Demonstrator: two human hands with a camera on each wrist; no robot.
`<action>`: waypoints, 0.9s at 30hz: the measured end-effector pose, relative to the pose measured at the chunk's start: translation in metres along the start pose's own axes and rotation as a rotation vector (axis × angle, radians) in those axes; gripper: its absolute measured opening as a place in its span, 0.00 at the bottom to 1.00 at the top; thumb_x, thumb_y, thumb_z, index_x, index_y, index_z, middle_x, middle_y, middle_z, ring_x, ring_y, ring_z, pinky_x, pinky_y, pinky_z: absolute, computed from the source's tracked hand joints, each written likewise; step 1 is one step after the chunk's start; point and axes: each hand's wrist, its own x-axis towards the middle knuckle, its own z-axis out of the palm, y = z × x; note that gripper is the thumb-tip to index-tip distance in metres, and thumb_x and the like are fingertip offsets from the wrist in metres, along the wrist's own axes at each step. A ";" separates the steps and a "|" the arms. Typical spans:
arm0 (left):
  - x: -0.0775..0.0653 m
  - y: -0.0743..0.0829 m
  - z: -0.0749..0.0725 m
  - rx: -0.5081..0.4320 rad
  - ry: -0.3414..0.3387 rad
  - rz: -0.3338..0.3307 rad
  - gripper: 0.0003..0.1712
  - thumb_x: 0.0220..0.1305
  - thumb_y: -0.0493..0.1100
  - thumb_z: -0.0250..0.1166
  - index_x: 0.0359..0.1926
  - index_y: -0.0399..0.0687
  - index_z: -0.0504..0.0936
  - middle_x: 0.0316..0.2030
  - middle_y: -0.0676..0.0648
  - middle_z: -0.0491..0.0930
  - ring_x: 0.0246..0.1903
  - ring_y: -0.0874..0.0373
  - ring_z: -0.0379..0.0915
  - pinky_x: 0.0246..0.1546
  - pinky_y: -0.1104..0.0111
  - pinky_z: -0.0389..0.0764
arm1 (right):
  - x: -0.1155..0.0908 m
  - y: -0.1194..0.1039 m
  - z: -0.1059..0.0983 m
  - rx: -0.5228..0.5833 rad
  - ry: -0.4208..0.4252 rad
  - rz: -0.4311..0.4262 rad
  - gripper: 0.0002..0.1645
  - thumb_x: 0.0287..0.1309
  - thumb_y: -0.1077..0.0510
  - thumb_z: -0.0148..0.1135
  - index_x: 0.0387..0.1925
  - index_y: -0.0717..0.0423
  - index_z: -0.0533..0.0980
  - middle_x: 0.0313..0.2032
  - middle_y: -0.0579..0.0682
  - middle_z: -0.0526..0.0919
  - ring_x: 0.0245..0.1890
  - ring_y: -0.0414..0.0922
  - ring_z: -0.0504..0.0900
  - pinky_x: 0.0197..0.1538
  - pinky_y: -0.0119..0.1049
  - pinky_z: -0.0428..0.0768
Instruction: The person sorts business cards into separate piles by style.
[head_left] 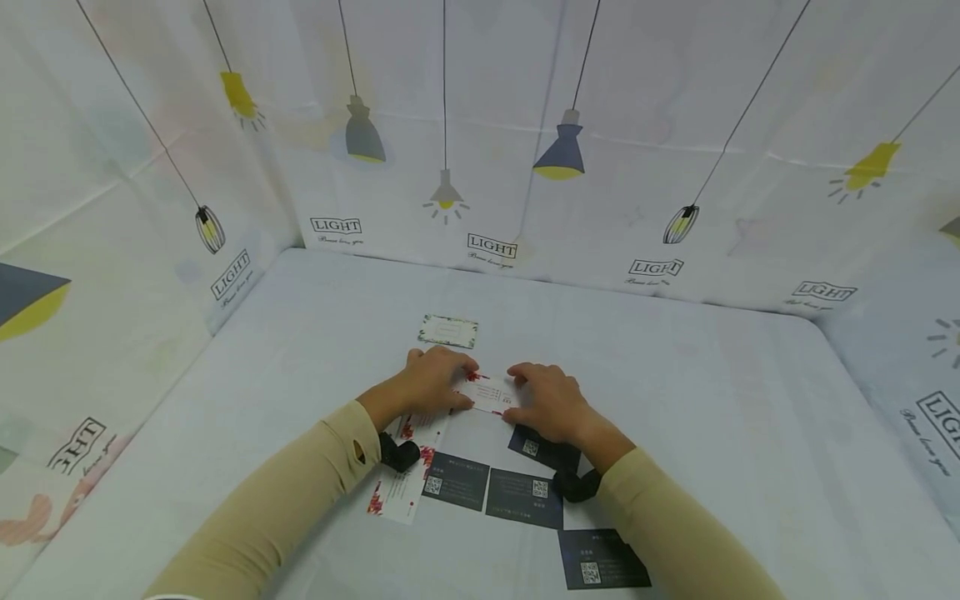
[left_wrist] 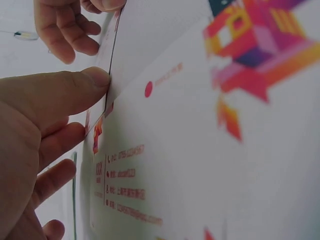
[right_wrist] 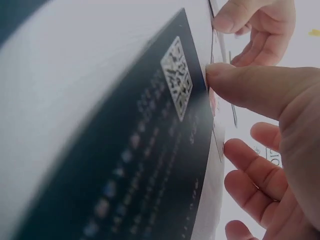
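A white business card with red print (head_left: 489, 394) lies flat on the white-covered table between both hands. My left hand (head_left: 433, 380) holds its left end, thumb at the near corner and index finger at the far one. At the right end my right hand (head_left: 553, 402) holds it the same way, thumb and index finger at its corners. In the left wrist view, the left thumb (left_wrist: 75, 97) presses at the card's edge. A dark business card with a QR code (right_wrist: 165, 135) lies under the right wrist. More red-and-white cards (head_left: 397, 492) lie below the left hand, partly hidden by the wrist.
A floral-bordered card (head_left: 448, 331) lies beyond the left hand. Nearer me are dark cards, one at the left (head_left: 456, 482), one in the middle (head_left: 523, 498) and one by the right sleeve (head_left: 600, 560). A lamp-printed curtain (head_left: 600, 208) borders the table's back.
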 end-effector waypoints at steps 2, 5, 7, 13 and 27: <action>0.000 0.000 0.000 0.002 0.001 0.006 0.32 0.59 0.54 0.73 0.63 0.55 0.78 0.61 0.53 0.77 0.64 0.53 0.64 0.57 0.48 0.57 | 0.002 0.000 0.000 0.013 -0.006 0.001 0.39 0.55 0.47 0.74 0.65 0.55 0.72 0.53 0.51 0.80 0.49 0.52 0.73 0.53 0.54 0.69; 0.001 -0.002 0.001 0.015 0.004 0.022 0.33 0.59 0.54 0.74 0.64 0.55 0.77 0.60 0.53 0.77 0.64 0.53 0.64 0.57 0.48 0.58 | 0.003 0.001 0.000 0.037 -0.019 0.003 0.39 0.55 0.48 0.74 0.65 0.55 0.72 0.52 0.51 0.80 0.50 0.53 0.73 0.54 0.55 0.68; 0.001 -0.003 0.001 0.025 0.003 0.032 0.33 0.58 0.55 0.74 0.64 0.55 0.77 0.61 0.53 0.76 0.64 0.53 0.63 0.56 0.48 0.58 | 0.004 0.000 -0.001 0.047 -0.026 -0.001 0.38 0.55 0.48 0.73 0.65 0.55 0.72 0.51 0.51 0.80 0.51 0.53 0.73 0.55 0.55 0.68; 0.001 -0.004 0.000 0.064 -0.021 0.064 0.32 0.60 0.55 0.72 0.65 0.56 0.77 0.61 0.53 0.76 0.65 0.53 0.62 0.57 0.49 0.56 | 0.004 0.002 -0.001 -0.014 -0.004 -0.055 0.35 0.55 0.47 0.71 0.62 0.55 0.74 0.47 0.49 0.82 0.50 0.52 0.76 0.54 0.52 0.71; 0.002 -0.006 -0.002 0.138 -0.004 0.125 0.26 0.60 0.56 0.72 0.59 0.58 0.82 0.55 0.56 0.80 0.63 0.55 0.66 0.58 0.48 0.57 | 0.003 0.003 -0.001 -0.026 -0.014 -0.097 0.37 0.54 0.44 0.72 0.62 0.55 0.73 0.48 0.49 0.81 0.49 0.51 0.77 0.54 0.51 0.73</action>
